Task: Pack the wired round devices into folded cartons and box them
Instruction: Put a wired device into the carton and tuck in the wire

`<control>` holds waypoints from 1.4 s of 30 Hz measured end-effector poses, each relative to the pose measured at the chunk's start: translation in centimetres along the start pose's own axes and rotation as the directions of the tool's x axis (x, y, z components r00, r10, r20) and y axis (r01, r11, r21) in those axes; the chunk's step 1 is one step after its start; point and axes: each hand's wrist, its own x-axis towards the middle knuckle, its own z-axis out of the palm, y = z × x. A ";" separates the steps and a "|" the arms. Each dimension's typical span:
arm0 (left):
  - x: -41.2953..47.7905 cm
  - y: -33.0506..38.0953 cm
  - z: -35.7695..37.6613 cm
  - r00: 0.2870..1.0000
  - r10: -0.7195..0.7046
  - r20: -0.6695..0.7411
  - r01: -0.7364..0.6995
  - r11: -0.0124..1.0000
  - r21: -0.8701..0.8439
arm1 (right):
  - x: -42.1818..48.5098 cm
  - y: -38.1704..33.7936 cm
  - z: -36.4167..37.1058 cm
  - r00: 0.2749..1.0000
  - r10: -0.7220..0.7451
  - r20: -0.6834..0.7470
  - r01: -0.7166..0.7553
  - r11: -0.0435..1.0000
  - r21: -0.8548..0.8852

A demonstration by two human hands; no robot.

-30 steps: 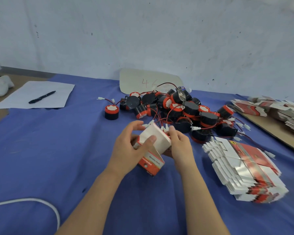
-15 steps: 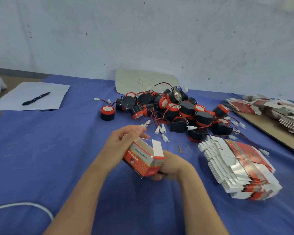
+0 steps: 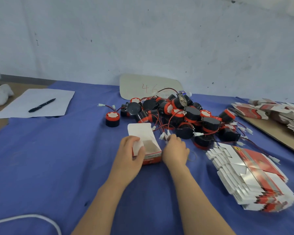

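Carton (image 3: 148, 147), flap open, gripped by left hand (image 3: 131, 156); right hand (image 3: 175, 150) at its 3 o'clock, grip unclear, touching device pile (image 3: 192, 114) wires.

Lying here: one open carton (image 3: 143, 141); one pen (image 3: 42, 105); one paper sheet (image 3: 58, 99); two stacks of flat cartons (image 3: 249, 173) (image 3: 270, 112); one heap of devices (image 3: 185, 116), too tangled for counting; one device (image 3: 112, 118) sitting apart.

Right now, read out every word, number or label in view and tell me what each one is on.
"46": handwritten in red on the pale card against the wall; any further mark after it is unclear.
Print on the carton in the left hand: too blurred to read.
Stack of flat cartons: yellow emblem, no legible text.
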 end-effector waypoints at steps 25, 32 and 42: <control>0.9 -0.4 -0.7 0.903 -0.266 -0.337 0.227 0.962 -0.151 | -1.6 -4.8 -1.5 0.978 -0.047 -0.202 0.060 0.996 0.061; 0.9 -0.4 -0.6 0.905 -0.214 -0.366 0.200 0.977 -0.078 | -1.8 -3.7 -0.8 0.918 0.050 -0.394 0.072 0.955 0.288; 0.5 -0.3 0.2 0.962 -0.101 -0.255 0.105 0.994 0.004 | -6.1 -4.9 -9.3 0.936 -0.243 -0.255 0.296 0.151 0.943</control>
